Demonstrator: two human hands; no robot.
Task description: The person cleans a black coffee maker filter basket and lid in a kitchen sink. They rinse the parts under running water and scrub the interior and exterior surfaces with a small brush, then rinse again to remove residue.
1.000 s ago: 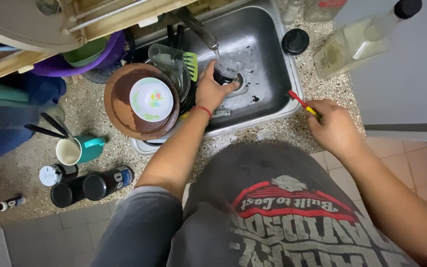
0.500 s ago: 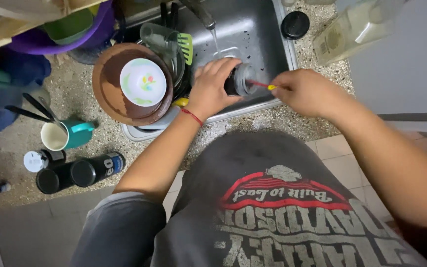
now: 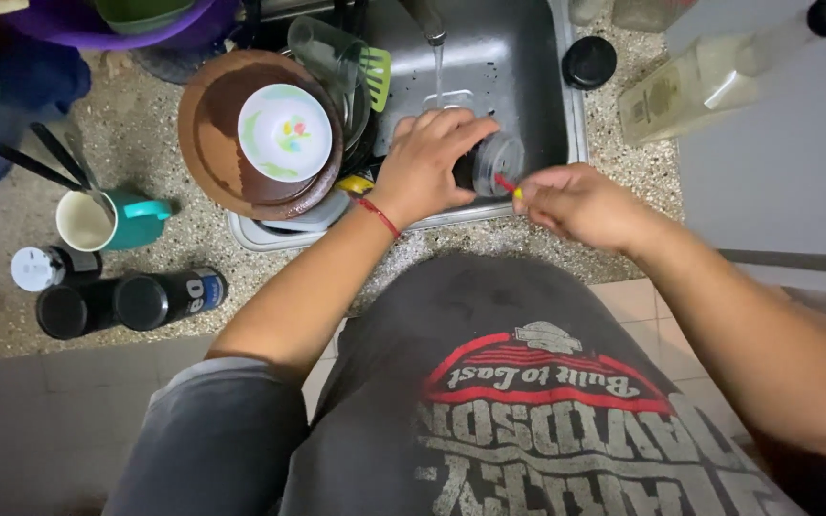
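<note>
Since a second ago our right hand (image 3: 580, 203) has come in from the counter edge with the red-handled brush (image 3: 506, 183), fingers pinched on it, tip at the mouth of the dark cup (image 3: 491, 162) our left hand (image 3: 429, 167) clamps over the sink (image 3: 518, 67), so scrubbing looks underway.

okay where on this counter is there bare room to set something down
Bare speckled counter lies between the teal mug and the brown plate, and in a strip before the sink near the right hand. The sink's left is stacked with dishes; the left hand holds a dark cup there.
</note>
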